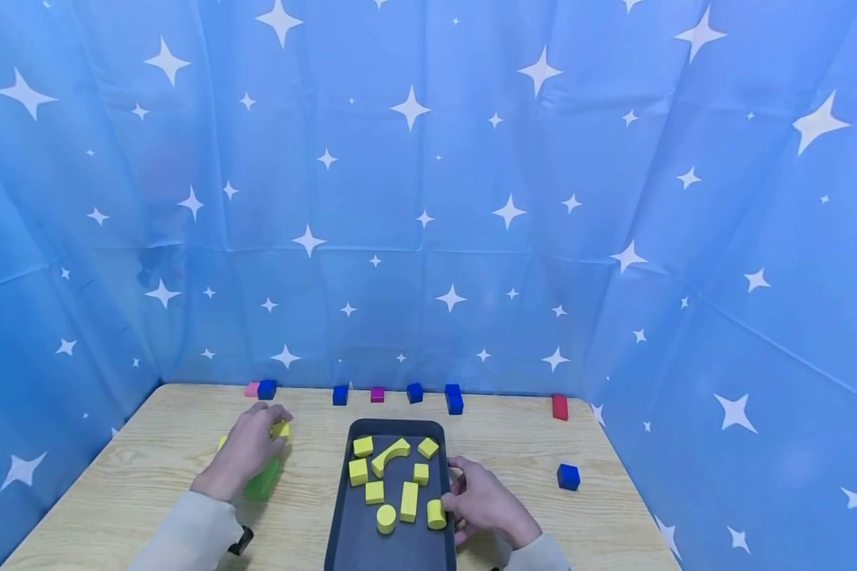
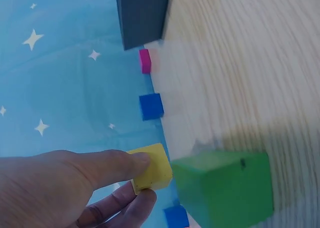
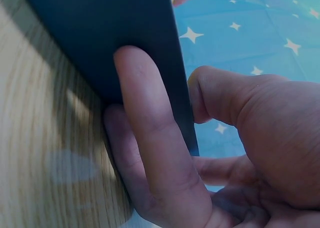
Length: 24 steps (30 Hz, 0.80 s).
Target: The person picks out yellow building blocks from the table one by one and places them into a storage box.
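Observation:
My left hand (image 1: 246, 446) pinches a small yellow block (image 2: 159, 169) between thumb and fingers, at the left of the table. A green block (image 2: 232, 190) stands close beside it, partly hidden under the hand in the head view. Another bit of yellow block (image 1: 222, 441) peeks out left of that hand. My right hand (image 1: 484, 501) grips the right wall of a dark tray (image 1: 353, 543), thumb over the rim and fingers (image 3: 145, 88) against the outer side. Several yellow blocks lie in the tray, among them an arch (image 1: 390, 455) and a cylinder (image 1: 436, 514) by the thumb.
Along the table's back edge sit blue blocks (image 1: 415, 392), a magenta block (image 1: 377, 395), a pink block (image 1: 252, 389) and a red block (image 1: 560, 407). A blue block (image 1: 568, 477) lies at the right. Star-patterned curtains (image 1: 428, 317) enclose the table.

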Each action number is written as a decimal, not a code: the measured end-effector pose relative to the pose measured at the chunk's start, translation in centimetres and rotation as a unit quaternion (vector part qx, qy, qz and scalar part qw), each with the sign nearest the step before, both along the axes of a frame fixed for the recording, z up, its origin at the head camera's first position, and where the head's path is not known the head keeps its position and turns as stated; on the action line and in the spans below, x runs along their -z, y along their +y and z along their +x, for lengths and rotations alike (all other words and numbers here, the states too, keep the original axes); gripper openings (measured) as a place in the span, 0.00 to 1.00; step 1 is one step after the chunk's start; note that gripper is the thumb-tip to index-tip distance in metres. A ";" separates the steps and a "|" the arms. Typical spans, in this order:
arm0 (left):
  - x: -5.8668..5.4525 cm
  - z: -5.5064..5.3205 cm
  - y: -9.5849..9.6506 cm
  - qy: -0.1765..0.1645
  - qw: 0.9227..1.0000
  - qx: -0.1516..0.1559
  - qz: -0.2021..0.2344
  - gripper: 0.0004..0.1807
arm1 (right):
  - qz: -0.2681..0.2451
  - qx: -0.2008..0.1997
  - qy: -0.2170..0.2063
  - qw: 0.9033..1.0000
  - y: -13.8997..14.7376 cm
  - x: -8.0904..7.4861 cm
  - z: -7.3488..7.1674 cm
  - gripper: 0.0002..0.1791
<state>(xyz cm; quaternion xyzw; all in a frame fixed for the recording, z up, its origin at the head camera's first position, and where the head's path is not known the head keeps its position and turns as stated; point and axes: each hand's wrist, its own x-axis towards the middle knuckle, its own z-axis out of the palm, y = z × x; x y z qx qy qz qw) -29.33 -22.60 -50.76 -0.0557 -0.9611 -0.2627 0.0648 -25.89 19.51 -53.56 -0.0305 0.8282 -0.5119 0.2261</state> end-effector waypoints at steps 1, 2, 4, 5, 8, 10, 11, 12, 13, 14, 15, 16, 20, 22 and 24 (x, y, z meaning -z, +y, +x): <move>-0.2 0.1 0.2 0.003 1.000 0.002 0.001 0.17 | 0.000 0.001 -0.001 1.000 0.0 0.0 0.0 0.47; -0.3 0.2 0.5 0.006 1.000 0.005 0.001 0.17 | -0.001 0.001 -0.003 1.000 0.0 -0.1 -0.1 0.47; -0.6 0.5 1.0 0.014 1.000 0.012 0.001 0.16 | -0.002 0.001 -0.004 1.000 0.0 -0.1 -0.1 0.47; -0.8 0.6 1.2 0.017 1.000 0.014 0.001 0.16 | -0.002 0.001 -0.005 1.000 0.0 -0.2 -0.1 0.47; -1.3 1.1 2.0 0.025 0.999 0.019 -0.002 0.17 | -0.002 0.000 -0.004 1.000 0.0 -0.2 0.0 0.46; -1.6 1.4 2.5 0.029 0.999 0.021 -0.005 0.18 | -0.001 0.000 -0.003 1.000 0.0 -0.1 0.0 0.45; -1.7 1.5 2.7 0.032 0.999 0.023 -0.005 0.18 | 0.000 0.000 -0.002 1.000 0.1 -0.1 0.0 0.45; -1.9 1.6 2.9 0.033 0.999 0.024 -0.005 0.18 | 0.000 0.000 -0.002 1.000 0.1 -0.1 0.0 0.45; -2.0 1.8 3.2 0.033 0.999 0.026 -0.005 0.18 | 0.001 0.000 -0.002 1.000 0.1 -0.1 -0.1 0.45; -2.1 1.9 3.4 0.034 0.999 0.028 -0.004 0.18 | 0.001 0.000 -0.001 1.000 0.1 -0.1 -0.1 0.45; -2.2 2.1 3.6 0.035 0.999 0.032 -0.003 0.18 | 0.001 0.000 -0.001 1.000 0.1 -0.1 -0.1 0.45; -2.3 2.2 3.8 0.037 0.999 0.035 0.000 0.18 | 0.001 0.000 -0.001 1.000 0.1 0.0 -0.2 0.45; -2.6 2.9 4.8 0.045 0.998 0.051 0.014 0.18 | 0.000 -0.002 0.002 1.000 0.1 0.0 -0.1 0.45; -2.7 3.3 5.4 0.045 0.997 0.057 0.022 0.18 | -0.001 -0.004 0.005 1.000 0.1 0.0 -0.1 0.45; -2.8 3.7 6.0 0.039 0.997 0.064 0.028 0.17 | -0.003 -0.006 0.006 1.000 0.1 0.0 0.0 0.45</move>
